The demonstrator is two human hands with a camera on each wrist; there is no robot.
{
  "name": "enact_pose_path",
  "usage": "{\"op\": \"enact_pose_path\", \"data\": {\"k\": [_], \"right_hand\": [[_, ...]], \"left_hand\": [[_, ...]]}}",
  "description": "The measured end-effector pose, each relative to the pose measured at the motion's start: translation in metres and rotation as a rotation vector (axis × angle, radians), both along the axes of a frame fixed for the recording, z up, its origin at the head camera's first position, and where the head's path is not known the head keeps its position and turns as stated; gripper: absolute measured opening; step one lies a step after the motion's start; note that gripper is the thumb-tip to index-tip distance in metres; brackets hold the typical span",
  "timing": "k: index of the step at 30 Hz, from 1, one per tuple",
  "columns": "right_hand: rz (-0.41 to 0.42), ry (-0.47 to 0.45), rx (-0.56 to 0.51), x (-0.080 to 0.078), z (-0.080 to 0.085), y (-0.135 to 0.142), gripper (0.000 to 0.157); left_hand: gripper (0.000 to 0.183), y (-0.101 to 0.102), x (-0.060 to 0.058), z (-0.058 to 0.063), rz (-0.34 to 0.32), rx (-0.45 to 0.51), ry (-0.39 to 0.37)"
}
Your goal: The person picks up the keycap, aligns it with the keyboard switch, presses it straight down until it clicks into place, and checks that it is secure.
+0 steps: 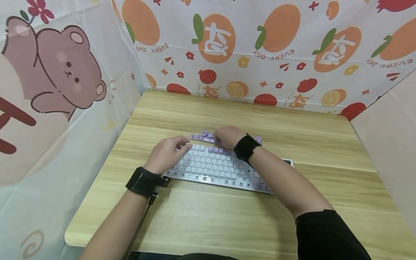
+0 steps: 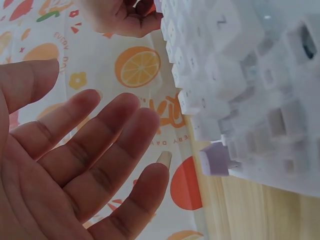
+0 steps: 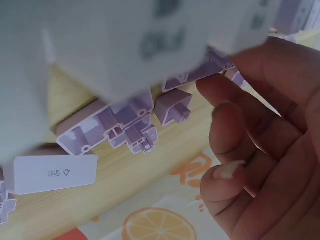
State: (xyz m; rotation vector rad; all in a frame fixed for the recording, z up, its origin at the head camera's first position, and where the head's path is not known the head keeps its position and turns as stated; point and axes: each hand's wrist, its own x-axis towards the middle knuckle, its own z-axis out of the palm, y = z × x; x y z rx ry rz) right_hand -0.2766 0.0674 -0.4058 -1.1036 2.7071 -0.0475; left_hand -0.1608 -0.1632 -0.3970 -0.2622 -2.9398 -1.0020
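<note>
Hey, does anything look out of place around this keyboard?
Yes: purple keycaps lie loose on the table beyond the keyboard, some showing hollow undersides, while its near row has bare key positions. Keycaps would normally cover those. Nothing looks spilled.

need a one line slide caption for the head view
Right hand among loose purple keycaps beyond a partly capped white keyboard; left hand at the keyboard's left end.
</note>
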Motion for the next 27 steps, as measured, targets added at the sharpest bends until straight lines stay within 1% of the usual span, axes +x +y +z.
{"op": "enact_pose_path", "data": {"k": [3,5,6,8,12,14,16,19,22,24,27], "right_hand": [[0.012,0.019,0.026,0.0,-0.002,0.0,0.008],[0.006,0.008,0.034,0.0,-0.002,0.001,0.003],[-0.007,-0.002,0.035,-0.001,-0.002,0.001,0.006],[-0.044,-0.024,0.025,-0.001,-0.001,0.004,0.015],[-0.132,-0.071,-0.057,-0.001,0.003,0.013,0.033],[-0.146,-0.09,-0.107,0.001,0.007,0.018,0.04],[-0.141,-0.1,-0.159,0.004,0.01,0.023,0.042],[-0.121,-0.103,-0.243,0.011,0.016,0.029,0.032],[-0.104,-0.082,-0.331,0.023,0.02,0.035,0.023],[-0.076,-0.047,-0.377,0.034,0.022,0.038,0.022],[-0.012,0.034,-0.439,0.05,0.023,0.041,0.019]], "left_hand": [[0.037,0.001,0.001,-0.001,-0.003,0.012,-0.012],[0.036,0.002,0.001,-0.001,-0.011,0.017,-0.016],[0.036,0.002,0.001,-0.001,-0.015,0.019,-0.018],[0.035,0.003,0.002,-0.002,-0.021,0.02,-0.019],[0.033,0.003,0.003,-0.003,-0.022,0.022,-0.023],[0.033,0.004,0.003,-0.005,-0.025,0.03,-0.026],[0.033,0.005,0.004,-0.005,-0.032,0.036,-0.023],[0.035,0.006,0.003,-0.006,-0.054,0.042,-0.015],[0.039,0.009,0.003,-0.006,-0.083,0.068,-0.023],[0.043,0.011,0.003,-0.005,-0.107,0.105,-0.041],[0.052,0.015,0.004,-0.002,-0.143,0.17,-0.062]]}}
